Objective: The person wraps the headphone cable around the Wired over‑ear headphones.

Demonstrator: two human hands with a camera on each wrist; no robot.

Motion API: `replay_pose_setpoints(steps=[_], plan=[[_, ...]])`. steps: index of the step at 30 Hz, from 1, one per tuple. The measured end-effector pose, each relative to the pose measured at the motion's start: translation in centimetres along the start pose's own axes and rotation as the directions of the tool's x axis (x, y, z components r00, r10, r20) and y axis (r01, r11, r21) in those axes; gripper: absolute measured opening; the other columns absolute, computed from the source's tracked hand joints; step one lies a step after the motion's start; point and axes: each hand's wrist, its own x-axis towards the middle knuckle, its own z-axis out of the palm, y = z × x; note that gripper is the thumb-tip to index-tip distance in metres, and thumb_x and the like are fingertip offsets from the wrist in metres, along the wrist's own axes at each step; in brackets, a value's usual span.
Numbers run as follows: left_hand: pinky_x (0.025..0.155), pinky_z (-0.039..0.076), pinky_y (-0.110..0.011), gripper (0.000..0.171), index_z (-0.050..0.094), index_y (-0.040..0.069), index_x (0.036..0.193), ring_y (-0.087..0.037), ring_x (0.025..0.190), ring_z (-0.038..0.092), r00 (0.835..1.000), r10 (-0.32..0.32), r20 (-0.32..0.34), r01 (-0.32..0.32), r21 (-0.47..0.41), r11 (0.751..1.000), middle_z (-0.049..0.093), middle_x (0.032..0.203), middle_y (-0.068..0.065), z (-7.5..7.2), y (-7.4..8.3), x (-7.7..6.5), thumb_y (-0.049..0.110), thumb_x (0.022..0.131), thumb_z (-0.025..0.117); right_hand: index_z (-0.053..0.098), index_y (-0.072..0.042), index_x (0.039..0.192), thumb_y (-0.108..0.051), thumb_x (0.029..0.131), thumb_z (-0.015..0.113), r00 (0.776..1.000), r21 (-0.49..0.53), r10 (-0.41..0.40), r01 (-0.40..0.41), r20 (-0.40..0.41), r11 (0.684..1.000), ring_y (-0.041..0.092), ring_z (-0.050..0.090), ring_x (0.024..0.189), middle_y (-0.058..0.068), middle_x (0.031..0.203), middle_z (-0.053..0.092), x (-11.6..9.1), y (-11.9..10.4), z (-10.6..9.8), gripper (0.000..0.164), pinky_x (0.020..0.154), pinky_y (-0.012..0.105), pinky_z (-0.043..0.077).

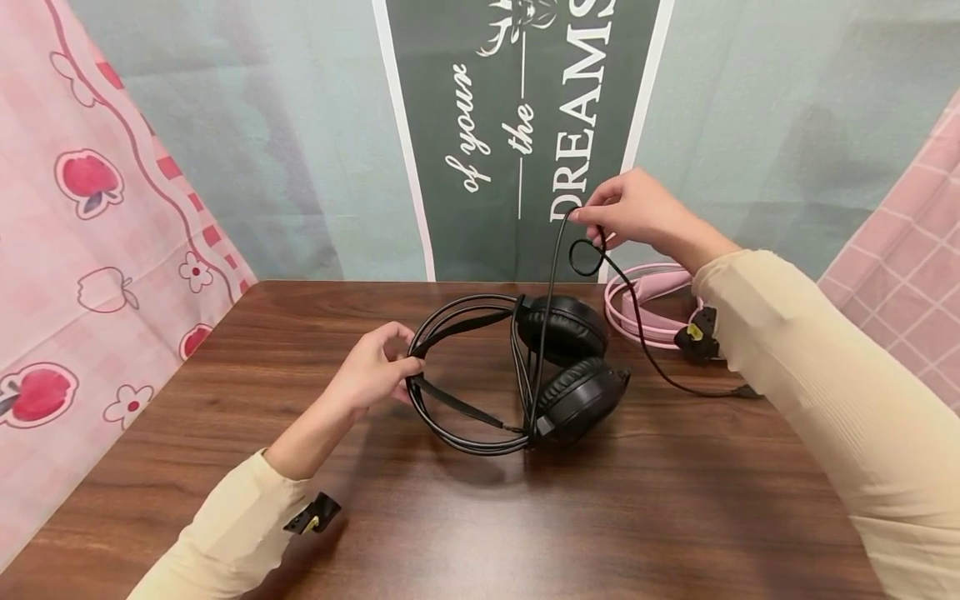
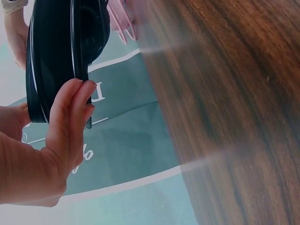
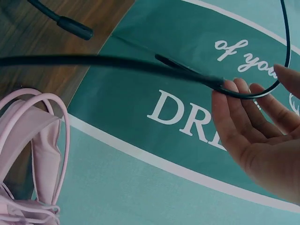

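Observation:
A pair of black over-ear headphones is held at the top of its headband by my left hand, thumb on one side and fingers on the other. The ear cups point right, at or just above the table. In the left wrist view the fingers of the left hand lie along the black headband. Up and to the right, my right hand pinches the black headphone cable. A small loop hangs below those fingers, and the cable runs down to the table. The right wrist view shows the cable crossing the right hand's fingers.
Behind the right forearm lies a pair of pink headphones near the table's back edge. The brown wooden table meets a green and grey cloth backdrop. Pink patterned curtains hang at both sides.

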Motion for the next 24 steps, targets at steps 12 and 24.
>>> replay_pose_setpoints(steps=[12,24], plan=[[0.050,0.055,-0.035,0.022,0.047,-0.006,0.100,-0.014,0.048,0.057,0.999,0.016,0.044,-0.016,0.002,1.000,0.051,0.063,-0.008,0.5,0.2,-0.1,-0.008,0.080,0.056,0.067,-0.002,0.078,-0.020,0.080,0.070,1.000,0.114,0.007,-0.006,-0.007,0.993,0.011,0.056,0.051,0.006,0.057,0.060,0.3,0.3,1.5,0.018,0.055,0.027,0.055],[0.052,0.055,-0.041,0.021,0.050,-0.003,0.099,-0.015,0.045,0.056,0.998,0.018,0.056,-0.022,0.073,0.997,0.050,0.062,-0.007,0.9,0.4,-0.2,-0.008,0.080,0.058,0.068,-0.005,0.076,-0.028,0.080,0.070,0.999,-0.064,-0.014,0.017,0.033,0.998,0.013,0.054,0.048,0.004,0.058,0.059,0.7,1.0,2.5,0.024,0.054,0.025,0.051]])
